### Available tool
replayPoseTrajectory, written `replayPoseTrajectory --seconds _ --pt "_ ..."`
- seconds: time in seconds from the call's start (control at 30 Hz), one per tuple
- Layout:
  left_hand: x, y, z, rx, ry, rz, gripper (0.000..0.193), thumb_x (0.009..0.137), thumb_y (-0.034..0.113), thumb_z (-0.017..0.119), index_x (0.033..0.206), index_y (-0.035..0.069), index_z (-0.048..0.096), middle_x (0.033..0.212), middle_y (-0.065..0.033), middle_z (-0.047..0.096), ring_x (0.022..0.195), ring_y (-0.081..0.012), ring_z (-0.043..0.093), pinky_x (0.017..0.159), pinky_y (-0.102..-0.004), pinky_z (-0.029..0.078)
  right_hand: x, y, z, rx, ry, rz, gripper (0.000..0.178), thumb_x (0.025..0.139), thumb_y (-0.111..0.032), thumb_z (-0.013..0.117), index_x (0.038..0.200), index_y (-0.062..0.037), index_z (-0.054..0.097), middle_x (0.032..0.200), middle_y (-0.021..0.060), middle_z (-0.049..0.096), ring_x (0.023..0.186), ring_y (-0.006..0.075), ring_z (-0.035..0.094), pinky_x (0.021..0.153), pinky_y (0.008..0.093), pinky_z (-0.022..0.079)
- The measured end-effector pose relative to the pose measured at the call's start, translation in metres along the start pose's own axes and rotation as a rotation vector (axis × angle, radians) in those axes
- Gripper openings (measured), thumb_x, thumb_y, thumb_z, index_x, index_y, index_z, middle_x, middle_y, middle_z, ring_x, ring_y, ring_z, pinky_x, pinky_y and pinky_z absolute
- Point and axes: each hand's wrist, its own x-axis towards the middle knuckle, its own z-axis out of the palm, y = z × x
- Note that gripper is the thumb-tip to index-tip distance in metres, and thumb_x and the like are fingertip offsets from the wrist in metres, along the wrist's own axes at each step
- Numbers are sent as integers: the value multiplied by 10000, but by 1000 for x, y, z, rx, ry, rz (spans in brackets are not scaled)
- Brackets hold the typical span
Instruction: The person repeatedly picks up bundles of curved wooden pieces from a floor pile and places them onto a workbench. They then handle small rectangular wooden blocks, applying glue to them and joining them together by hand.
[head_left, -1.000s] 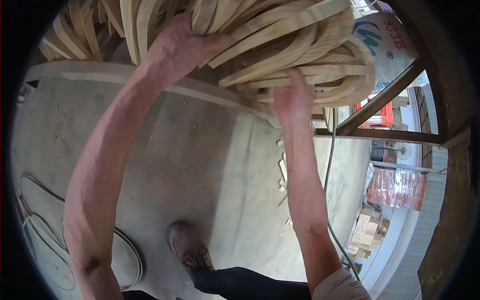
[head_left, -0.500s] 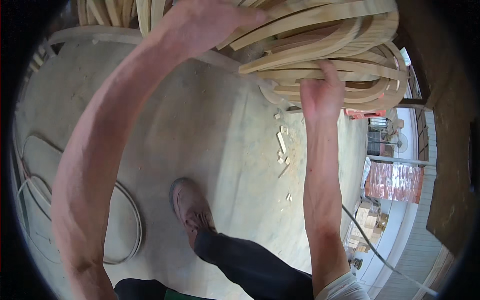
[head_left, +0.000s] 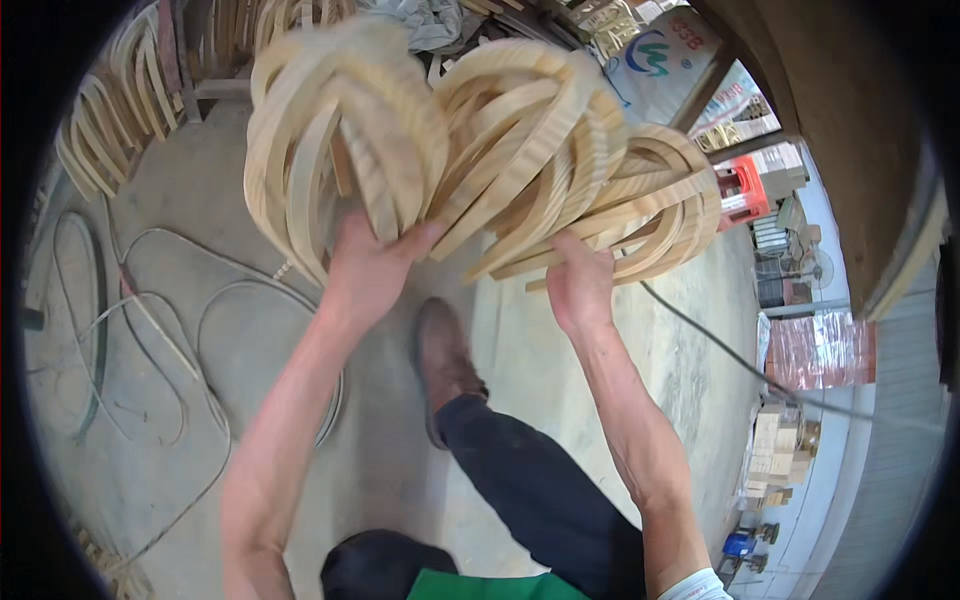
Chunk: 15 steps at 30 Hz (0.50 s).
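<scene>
Wooden U-shaped pieces [head_left: 530,148] hung fanned at 12 o'clock above the floor [head_left: 530,350], the left hand [head_left: 368,272] clasping their 7 o'clock edge, the right hand [head_left: 583,285] their 5 o'clock edge. They seemed stiff, collectively heavy, slide-prone; gripping both outer ends looked surest.

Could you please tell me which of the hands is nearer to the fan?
Right. The right hand grips the curved wood pieces, with the fan off to its right in the background; the left hand grips them farther left, so farther from the fan.
</scene>
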Motion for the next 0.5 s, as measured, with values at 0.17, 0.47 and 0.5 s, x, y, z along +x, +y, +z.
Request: replayPoseTrajectory --seconds 0.17,0.47,0.5 --pt "-96 -23 4 56 242 -81 306 792 148 669 1010 -61 622 936 -108 676 844 -173 620 768 -314 470 -85 4 -16 -54 57 86 282 769 42 539 1050 17 557 975 36 596 909 133 553 806 255 428" --pt "-221 -15 1 238 88 -213 320 794 155 680 1034 -45 612 959 -112 670 858 -183 624 781 -313 475 -206 54 -68 58 33 179 394 764 60 538 1154 16 498 1141 64 563 1039 168 539 882 303 423" --pt "-233 -17 8 258 90 -211 322 792 154 682 1036 -43 612 966 -113 668 867 -183 622 786 -314 474 -216 57 -78 82 35 191 395 764 61 539 1154 16 498 1141 63 563 1046 171 536 892 304 419"
